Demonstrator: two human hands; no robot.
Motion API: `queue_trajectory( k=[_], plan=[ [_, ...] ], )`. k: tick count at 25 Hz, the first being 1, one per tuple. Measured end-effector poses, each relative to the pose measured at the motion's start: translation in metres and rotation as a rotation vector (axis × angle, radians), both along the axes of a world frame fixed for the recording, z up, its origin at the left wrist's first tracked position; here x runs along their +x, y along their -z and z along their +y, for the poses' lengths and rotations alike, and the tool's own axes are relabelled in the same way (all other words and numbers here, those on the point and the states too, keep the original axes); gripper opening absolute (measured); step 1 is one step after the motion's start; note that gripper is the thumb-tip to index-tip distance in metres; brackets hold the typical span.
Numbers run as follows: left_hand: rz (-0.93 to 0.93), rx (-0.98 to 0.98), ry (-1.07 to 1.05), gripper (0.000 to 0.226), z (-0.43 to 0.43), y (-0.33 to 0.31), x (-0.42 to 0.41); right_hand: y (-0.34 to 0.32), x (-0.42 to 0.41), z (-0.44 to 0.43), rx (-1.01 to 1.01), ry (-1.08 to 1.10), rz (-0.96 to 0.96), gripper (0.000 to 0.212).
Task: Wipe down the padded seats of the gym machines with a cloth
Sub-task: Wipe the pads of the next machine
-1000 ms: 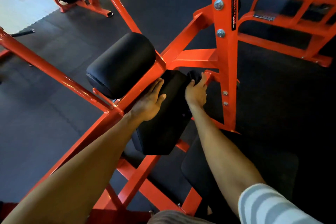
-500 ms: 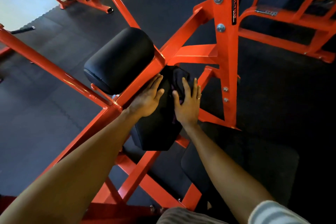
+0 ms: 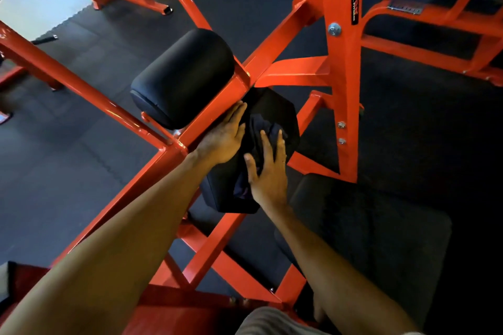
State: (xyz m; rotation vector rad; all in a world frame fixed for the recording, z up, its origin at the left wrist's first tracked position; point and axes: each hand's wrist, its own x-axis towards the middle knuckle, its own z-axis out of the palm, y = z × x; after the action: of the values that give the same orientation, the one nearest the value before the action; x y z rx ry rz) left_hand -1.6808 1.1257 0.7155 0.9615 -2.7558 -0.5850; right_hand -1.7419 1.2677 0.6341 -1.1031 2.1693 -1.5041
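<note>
**A:** Entry one: which step is in hand?

**B:** Wiping. The small black pad sits just left of the orange upright post. The dark cloth is bunched on its top face.

**A:** Hands?

**B:** Right hand: fingers straight and spread, pressing the cloth down, clasping nothing. Left hand: fingers straight and together, resting on the pad's edge away from the post, holding nothing. It is probably bracing the pad.

**A:** Other padding?

**B:** A roller pad further left of the post. A wide seat below the post, nearer the person.

**A:** What does the next move call for?

**B:** Likely a firm sweep along the pad under steady palm pressure, keeping the cloth from sliding off. After that, the cloth goes to the roller pad or the wide seat.
</note>
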Motion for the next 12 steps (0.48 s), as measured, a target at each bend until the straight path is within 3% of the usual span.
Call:
queue_trajectory(
  k=[2,4,6,8,12],
  plan=[
    [0.014,0.005,0.013,0.056,0.005,-0.002,0.009,0.006,-0.025,-0.012,0.008,0.125,-0.089,0.067],
    [0.025,0.012,0.013,0.055,0.009,-0.001,0.025,-0.008,-0.040,-0.030,-0.007,0.296,-0.330,0.063],
    [0.028,0.019,-0.027,0.058,0.013,0.001,0.044,-0.031,-0.025,-0.040,0.030,0.315,-0.490,0.061],
    [0.027,0.021,-0.038,0.062,0.017,0.004,0.054,-0.044,0.011,-0.029,0.003,0.204,-0.449,0.067],
    [0.044,0.067,-0.121,0.051,0.026,-0.001,0.059,-0.017,0.049,0.019,-0.039,-0.092,-0.132,0.070]
  ],
)
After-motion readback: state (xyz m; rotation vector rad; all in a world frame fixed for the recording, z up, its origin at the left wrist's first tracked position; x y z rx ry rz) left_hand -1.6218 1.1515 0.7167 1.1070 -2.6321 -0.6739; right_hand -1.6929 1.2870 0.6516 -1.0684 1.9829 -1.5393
